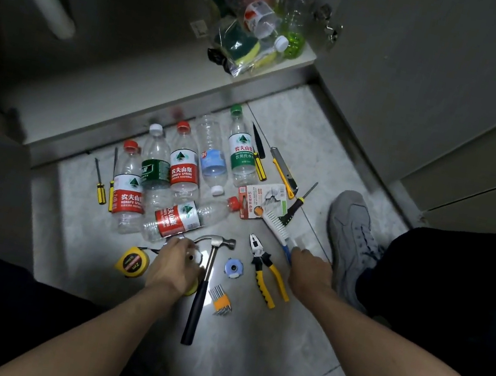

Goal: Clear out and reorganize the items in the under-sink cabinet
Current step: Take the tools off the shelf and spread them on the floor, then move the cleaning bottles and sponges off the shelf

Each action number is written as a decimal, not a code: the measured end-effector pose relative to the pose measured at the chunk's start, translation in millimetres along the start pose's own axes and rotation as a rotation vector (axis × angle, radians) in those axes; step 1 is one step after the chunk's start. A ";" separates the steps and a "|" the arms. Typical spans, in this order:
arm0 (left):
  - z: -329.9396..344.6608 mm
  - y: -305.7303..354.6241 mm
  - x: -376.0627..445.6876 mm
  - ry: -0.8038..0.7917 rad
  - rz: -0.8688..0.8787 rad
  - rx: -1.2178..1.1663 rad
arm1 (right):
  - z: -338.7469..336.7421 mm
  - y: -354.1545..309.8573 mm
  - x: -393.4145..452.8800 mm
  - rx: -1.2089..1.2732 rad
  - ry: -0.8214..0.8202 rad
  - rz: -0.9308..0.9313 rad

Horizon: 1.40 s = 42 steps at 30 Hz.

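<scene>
Mostly emptied: bottles (172, 174) and tools laid out on floor (263, 339). Left hand (175, 261) curled round small object, right hand (309, 265) gripping brush (275, 229). Sponges (244, 48) remaining in cabinet (295, 60).

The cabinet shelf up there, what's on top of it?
On the cabinet shelf lie a clear bag of sponges, a tipped red-label bottle and a bottle with green liquid. Things behind them are blurred or hidden.

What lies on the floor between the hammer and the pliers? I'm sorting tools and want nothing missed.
In the head view, a small round blue part lies between the hammer and the pliers; nearer the person, an orange-held set of hex keys lies there too.
</scene>
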State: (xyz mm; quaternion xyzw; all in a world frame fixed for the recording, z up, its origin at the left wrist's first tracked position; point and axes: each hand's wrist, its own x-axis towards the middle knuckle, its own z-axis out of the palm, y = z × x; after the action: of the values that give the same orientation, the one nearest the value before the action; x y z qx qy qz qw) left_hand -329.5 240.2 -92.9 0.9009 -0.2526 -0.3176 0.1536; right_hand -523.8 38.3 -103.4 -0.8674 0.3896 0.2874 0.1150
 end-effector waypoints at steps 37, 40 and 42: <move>-230.5 150.3 321.6 0.327 0.279 0.018 | -353.3 -120.0 253.2 0.214 0.549 -0.301; -226.7 150.5 335.8 0.318 0.266 0.023 | -336.3 -135.3 272.2 0.056 0.574 -0.232; -225.4 149.4 341.3 0.313 0.267 0.027 | -322.6 -137.4 281.8 0.051 0.600 -0.202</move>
State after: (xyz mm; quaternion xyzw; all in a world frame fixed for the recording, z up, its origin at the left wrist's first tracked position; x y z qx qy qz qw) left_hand -7.5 -45.5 -27.1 0.8997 -0.3473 -0.1472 0.2196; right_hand -140.2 -178.1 -11.7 -0.9446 0.3251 -0.0040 0.0449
